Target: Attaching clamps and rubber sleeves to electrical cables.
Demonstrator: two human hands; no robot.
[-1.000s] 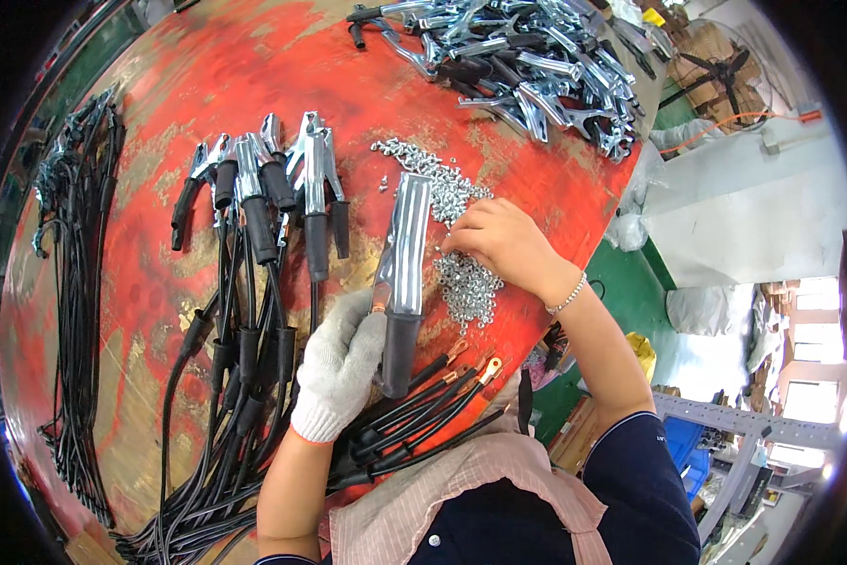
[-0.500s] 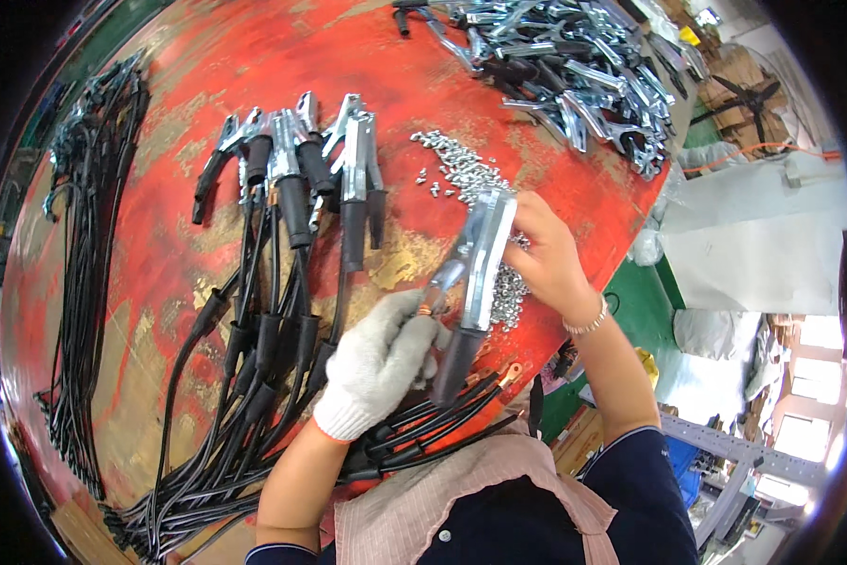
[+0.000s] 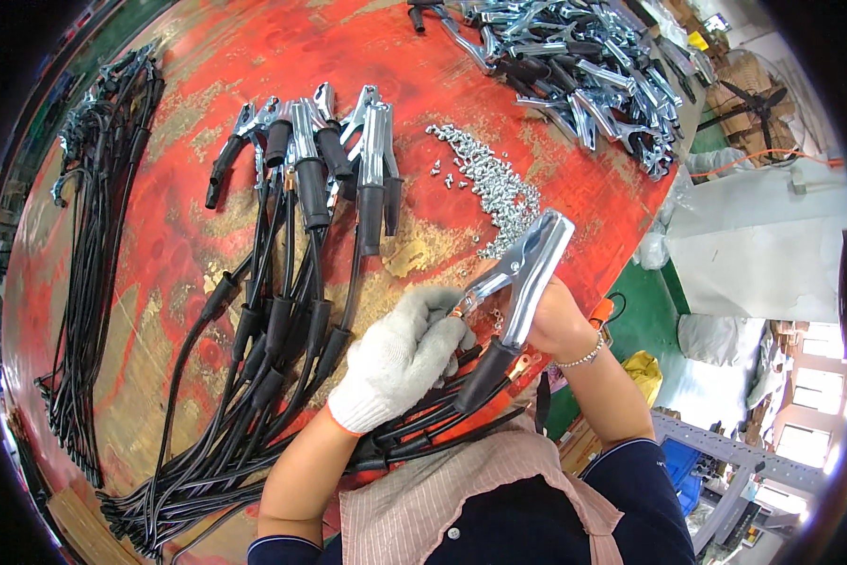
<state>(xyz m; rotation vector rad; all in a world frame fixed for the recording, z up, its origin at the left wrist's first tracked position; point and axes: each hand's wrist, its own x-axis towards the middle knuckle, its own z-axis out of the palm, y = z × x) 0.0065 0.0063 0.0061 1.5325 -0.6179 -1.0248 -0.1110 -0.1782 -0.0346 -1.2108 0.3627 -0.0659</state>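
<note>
My left hand, in a white knit glove, is closed around one leg of a shiny metal spring clamp. Copper-coloured metal shows at its fingertips. The clamp is tilted, its other leg ending in a black sleeve towards me. Behind the clamp is my bare right hand, its fingers mostly hidden, so their grip cannot be made out. Black cables lie under the clamp, one with a bare copper lug. Small silver screws are heaped just beyond my hands.
Left of my hands, several clamps on black cables lie bunched on the red, worn table. A long cable bundle lies at the far left. Loose clamps are piled at the back right. An orange object shows beside my right wrist.
The clamp has turned and shifted right and slightly nearer. My right hand has moved from the screw heap down behind the clamp. An orange object now shows by my right wrist.
</note>
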